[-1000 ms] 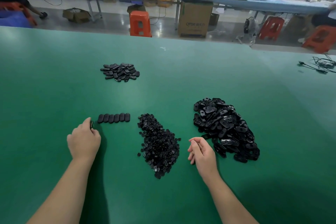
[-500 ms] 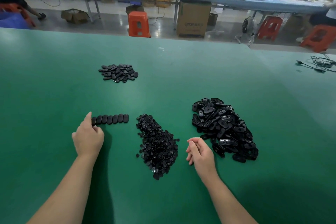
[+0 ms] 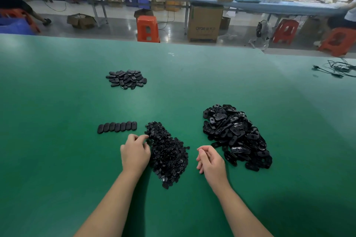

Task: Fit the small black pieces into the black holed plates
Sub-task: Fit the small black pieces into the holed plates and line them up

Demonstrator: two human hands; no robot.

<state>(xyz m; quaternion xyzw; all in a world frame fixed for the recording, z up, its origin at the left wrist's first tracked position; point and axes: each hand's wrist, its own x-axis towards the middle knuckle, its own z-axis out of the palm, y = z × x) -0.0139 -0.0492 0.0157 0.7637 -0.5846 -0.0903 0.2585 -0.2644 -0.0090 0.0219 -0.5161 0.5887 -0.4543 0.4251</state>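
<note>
Your left hand [image 3: 134, 153] sits at the near left edge of the heap of small black plastic pieces [image 3: 167, 153], its fingers [image 3: 143, 137] curled down into the top of the heap; you cannot tell from here whether they have pinched a piece. Your right hand [image 3: 210, 159] rests on the table between that heap and the larger pile of black oval holed plates [image 3: 236, 134], fingers loosely curled and holding nothing, just short of the plates' near left edge. Just beyond your left hand, a neat row of black oval plates [image 3: 117, 127] lies side by side, touching one another, close to the small pieces' far left end but apart from it. Farther out on the left, well apart from everything else, lies a flatter heap of black oval parts [image 3: 126, 79]. The green matte table surface [image 3: 57, 159] stretches open on both sides of your forearms and between the piles, and its far edge runs well beyond the farthest heap. Near the right edge, a tangle of thin black cables [image 3: 339, 67] lies well away from your work. Past the table stand orange plastic stools [image 3: 148, 29], a brown cardboard box [image 3: 204, 25] and long benches with clutter.
</note>
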